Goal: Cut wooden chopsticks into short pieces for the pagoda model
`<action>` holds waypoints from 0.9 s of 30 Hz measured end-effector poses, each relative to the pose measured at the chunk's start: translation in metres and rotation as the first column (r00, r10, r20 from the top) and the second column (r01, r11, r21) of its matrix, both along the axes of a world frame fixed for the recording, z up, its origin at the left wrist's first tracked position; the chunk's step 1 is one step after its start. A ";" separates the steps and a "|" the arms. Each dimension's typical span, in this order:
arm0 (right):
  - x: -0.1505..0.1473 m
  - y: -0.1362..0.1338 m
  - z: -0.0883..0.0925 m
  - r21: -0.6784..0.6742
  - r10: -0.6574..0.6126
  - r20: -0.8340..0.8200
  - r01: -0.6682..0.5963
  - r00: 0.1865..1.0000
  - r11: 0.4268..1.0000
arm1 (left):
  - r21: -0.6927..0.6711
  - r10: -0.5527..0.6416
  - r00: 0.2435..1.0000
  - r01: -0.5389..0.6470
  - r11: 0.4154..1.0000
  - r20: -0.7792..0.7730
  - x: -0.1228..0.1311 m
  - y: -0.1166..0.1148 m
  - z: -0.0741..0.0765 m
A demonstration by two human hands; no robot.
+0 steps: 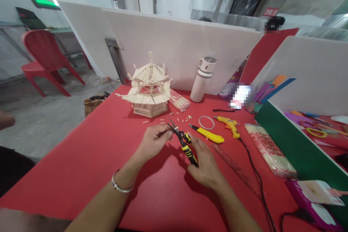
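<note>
My left hand (155, 140) is closed, thumb against fingers, beside the jaws of the pliers. A short bit of pale wooden stick (176, 128) shows between the jaws, and the rest is hidden by my fingers. My right hand (204, 165) is wrapped round the black and yellow handles of the long-nosed pliers (187, 151), whose jaws are apart and point up and left. Behind my hands stands a pagoda model (150, 98) built of pale wooden sticks. Several cut stick pieces (189, 116) lie on the table in front of it.
On the red table (67, 174) lie a yellow utility knife (210, 135), a glue gun (230, 126) with its cord, a clear ring (206, 122), a ruler (236, 170) and packs of sticks (269, 148). A white bottle (201, 81) stands by the partition. Another person's hand (7, 120) shows at left.
</note>
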State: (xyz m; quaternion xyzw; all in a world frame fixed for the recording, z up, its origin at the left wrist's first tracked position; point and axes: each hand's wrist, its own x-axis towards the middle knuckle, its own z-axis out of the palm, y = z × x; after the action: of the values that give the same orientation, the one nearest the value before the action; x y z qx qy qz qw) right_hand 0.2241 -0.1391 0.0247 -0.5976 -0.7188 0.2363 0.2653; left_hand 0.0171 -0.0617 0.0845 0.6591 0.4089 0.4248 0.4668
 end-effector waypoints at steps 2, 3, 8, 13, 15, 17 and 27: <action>-0.001 0.000 0.000 -0.007 -0.002 0.010 0.002 1.000 1.000 | 0.004 -0.004 1.000 0.004 1.000 -0.016 0.000 0.000 -0.001; -0.001 0.000 0.000 -0.008 -0.002 0.014 0.002 1.000 1.000 | 0.007 -0.005 1.000 0.006 1.000 -0.023 -0.001 0.001 -0.002; -0.001 0.000 -0.002 0.006 0.007 0.014 -0.007 1.000 1.000 | 0.023 -0.022 0.998 0.023 0.999 -0.056 -0.001 0.001 -0.008; -0.004 -0.001 -0.007 0.046 -0.015 0.020 0.014 1.000 0.999 | 0.070 -0.039 0.995 0.045 0.997 -0.089 -0.001 0.001 -0.014; -0.005 0.000 -0.010 0.067 -0.033 0.030 0.030 0.999 0.997 | 0.085 -0.032 0.994 0.041 0.996 -0.108 -0.001 0.002 -0.016; -0.007 0.002 -0.012 0.095 -0.054 0.025 0.052 0.998 0.994 | 0.098 -0.025 0.992 0.037 0.994 -0.123 -0.001 0.002 -0.018; -0.011 0.009 -0.022 0.118 -0.102 -0.032 0.105 0.994 0.987 | 0.081 -0.032 0.988 0.044 0.996 -0.149 0.004 0.000 -0.017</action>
State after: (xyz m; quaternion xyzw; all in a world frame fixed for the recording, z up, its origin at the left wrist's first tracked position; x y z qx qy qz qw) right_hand 0.2132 -0.1298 0.0028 -0.6141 -0.6961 0.1865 0.3219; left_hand 0.0216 -0.0619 0.0671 0.7155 0.4115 0.3826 0.4151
